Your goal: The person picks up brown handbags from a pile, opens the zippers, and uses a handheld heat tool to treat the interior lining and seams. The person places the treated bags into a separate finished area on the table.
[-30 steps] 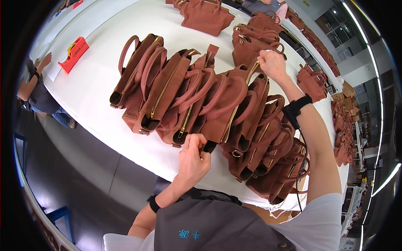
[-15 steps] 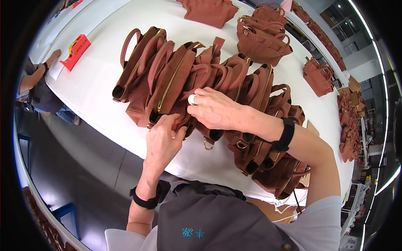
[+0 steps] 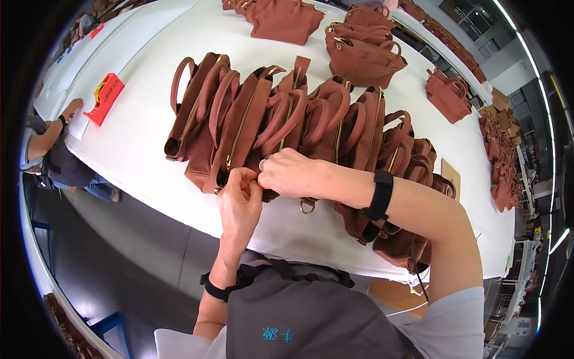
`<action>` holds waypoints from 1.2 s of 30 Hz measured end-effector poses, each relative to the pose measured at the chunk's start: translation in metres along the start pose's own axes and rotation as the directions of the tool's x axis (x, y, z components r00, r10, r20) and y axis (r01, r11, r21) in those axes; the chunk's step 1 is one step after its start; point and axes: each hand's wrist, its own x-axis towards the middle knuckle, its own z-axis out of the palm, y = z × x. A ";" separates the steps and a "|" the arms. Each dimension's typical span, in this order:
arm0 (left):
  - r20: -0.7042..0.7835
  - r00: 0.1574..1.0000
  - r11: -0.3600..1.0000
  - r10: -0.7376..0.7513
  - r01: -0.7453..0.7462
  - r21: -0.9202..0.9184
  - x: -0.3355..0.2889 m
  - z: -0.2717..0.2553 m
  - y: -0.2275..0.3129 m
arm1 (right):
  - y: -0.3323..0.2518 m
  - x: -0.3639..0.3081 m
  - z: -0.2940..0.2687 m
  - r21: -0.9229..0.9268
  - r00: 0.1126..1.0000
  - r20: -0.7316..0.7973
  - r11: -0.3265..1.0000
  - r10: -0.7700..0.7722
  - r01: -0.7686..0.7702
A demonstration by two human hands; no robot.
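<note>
A row of brown handbags (image 3: 245,116) with zips and looped handles stands packed side by side on the white table. At the near end of one bag, my left hand (image 3: 238,203) is closed, with thumb and fingers pinched. My right hand (image 3: 292,172) meets it there, fingers curled in, with a white band on one finger. Whatever lies between the fingertips is small and hidden by the hands. Just left of them, a brass zip pull (image 3: 228,160) shows on the neighbouring bag. A gold D-ring (image 3: 307,206) hangs below my right wrist.
More brown bags (image 3: 365,60) stand at the far side, with a single bag (image 3: 449,96) to the right. A red tape dispenser (image 3: 104,99) sits on the white table (image 3: 143,149) at left, near another person's hand (image 3: 73,109). Cardboard (image 3: 449,178) lies behind the row.
My right hand has come down and closer to my left, both now meeting at the bag's near end. The whole view has shifted slightly.
</note>
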 end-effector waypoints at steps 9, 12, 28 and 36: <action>0.082 0.993 0.979 -0.080 0.094 -0.179 0.002 -0.007 0.003 | 0.015 -0.009 0.017 -0.060 0.928 -0.271 0.967 -0.255 0.249; 0.103 0.990 0.974 -0.100 0.119 -0.195 0.007 -0.010 0.005 | 0.018 -0.005 0.011 0.030 0.944 -0.234 0.969 -0.234 0.247; 0.183 0.981 0.977 -0.060 0.096 -0.192 0.009 -0.022 -0.003 | 0.066 -0.003 -0.028 0.096 0.936 -0.272 0.974 0.225 -0.206; 0.191 0.981 0.977 0.031 0.011 -0.214 -0.002 -0.026 -0.004 | 0.210 -0.008 -0.070 0.001 0.758 -0.483 0.866 0.438 -0.500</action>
